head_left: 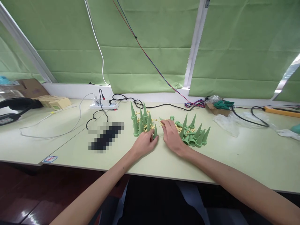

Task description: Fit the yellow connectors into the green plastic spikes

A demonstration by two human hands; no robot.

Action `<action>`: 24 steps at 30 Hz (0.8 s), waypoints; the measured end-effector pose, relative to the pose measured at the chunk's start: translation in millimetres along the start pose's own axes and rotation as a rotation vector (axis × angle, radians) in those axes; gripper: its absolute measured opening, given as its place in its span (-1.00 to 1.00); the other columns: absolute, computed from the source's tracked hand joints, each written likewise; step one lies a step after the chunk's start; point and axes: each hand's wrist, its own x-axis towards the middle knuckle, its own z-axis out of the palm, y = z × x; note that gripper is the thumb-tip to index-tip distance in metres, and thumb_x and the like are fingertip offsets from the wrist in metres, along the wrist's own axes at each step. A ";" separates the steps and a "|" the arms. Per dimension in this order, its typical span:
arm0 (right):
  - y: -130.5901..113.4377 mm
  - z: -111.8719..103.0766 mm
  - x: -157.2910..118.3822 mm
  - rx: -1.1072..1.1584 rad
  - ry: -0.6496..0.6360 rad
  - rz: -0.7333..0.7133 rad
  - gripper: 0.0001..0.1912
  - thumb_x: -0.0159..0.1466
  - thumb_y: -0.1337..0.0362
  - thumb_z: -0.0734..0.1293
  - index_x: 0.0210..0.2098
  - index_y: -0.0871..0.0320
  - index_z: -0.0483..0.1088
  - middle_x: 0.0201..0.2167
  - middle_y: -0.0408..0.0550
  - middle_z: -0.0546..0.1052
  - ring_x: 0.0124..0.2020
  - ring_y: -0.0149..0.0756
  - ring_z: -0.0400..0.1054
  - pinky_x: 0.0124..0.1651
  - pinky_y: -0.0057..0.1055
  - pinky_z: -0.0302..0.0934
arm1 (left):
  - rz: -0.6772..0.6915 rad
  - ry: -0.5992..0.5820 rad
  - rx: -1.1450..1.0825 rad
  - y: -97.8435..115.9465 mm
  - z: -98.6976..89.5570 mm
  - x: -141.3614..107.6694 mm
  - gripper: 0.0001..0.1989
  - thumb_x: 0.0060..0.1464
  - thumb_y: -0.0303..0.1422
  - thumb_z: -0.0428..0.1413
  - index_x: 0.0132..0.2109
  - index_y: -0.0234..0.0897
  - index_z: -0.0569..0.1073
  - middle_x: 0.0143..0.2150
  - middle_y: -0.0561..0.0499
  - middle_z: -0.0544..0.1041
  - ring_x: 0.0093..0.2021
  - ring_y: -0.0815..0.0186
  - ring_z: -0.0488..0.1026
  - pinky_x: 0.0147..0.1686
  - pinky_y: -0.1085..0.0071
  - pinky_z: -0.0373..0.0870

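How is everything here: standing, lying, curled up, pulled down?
Left cones: visible ones upright
Right cones: some upright, some lying down
Left hand: curled beside left cones
Right hand: bent
Green blinds: pulled down
Power strip: plugged into
Red-and-blue cable: partly coiled

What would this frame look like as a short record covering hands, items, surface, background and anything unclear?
Left hand: left hand, at the near edge of the left cluster of green plastic spikes; grip unclear
Right hand: right hand, between the clusters, beside the right cluster of green plastic spikes; fingertips near small yellow pieces
Spike poses: left, mostly upright; right, some upright, some lying
Surface: pale tabletop
Background: white power strip, green blinds
Unclear: pixelated dark item, left of the left cluster
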 end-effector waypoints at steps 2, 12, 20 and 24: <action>0.0 -4.7 -7.8 0.027 0.003 -0.018 -0.63 0.42 0.39 -0.03 0.09 0.21 0.27 -0.01 0.14 0.38 0.07 -0.18 0.23 0.12 -0.26 0.13 | -0.002 0.011 -0.005 0.1 0.0 0.4 -0.71 0.19 -0.23 -0.02 -0.45 -0.21 0.14 -0.61 0.11 0.31 -0.59 0.36 0.25 -0.52 0.40 0.04; 1.1 -10.3 -12.8 0.267 0.156 -0.016 -0.76 0.42 0.33 0.09 -0.06 0.19 0.35 -0.17 0.04 0.45 -0.13 -0.25 0.34 -0.03 -0.33 0.22 | 0.010 0.157 -0.035 -2.0 0.4 -1.5 -0.73 0.25 -0.15 -0.03 -0.18 -0.26 0.40 -0.56 0.12 0.39 -0.56 0.40 0.30 -0.47 0.45 0.16; 7.9 -10.8 -8.6 0.328 0.050 0.042 -0.79 0.38 0.34 0.13 -0.25 0.17 0.39 -0.39 -0.07 0.44 -0.35 -0.29 0.32 -0.22 -0.38 0.18 | 0.004 0.124 -0.021 -4.1 1.6 -0.8 -0.77 0.23 -0.18 -0.01 -0.18 -0.25 0.37 -0.52 0.12 0.43 -0.56 0.41 0.31 -0.47 0.45 0.14; 7.7 -10.0 -7.1 0.321 0.018 0.050 -0.79 0.36 0.36 0.13 -0.28 0.17 0.38 -0.38 -0.06 0.46 -0.36 -0.29 0.31 -0.24 -0.39 0.14 | -0.005 0.052 -0.014 -4.8 2.3 0.7 -0.75 0.23 -0.18 -0.03 -0.33 -0.24 0.27 -0.56 0.14 0.36 -0.57 0.40 0.25 -0.50 0.43 0.07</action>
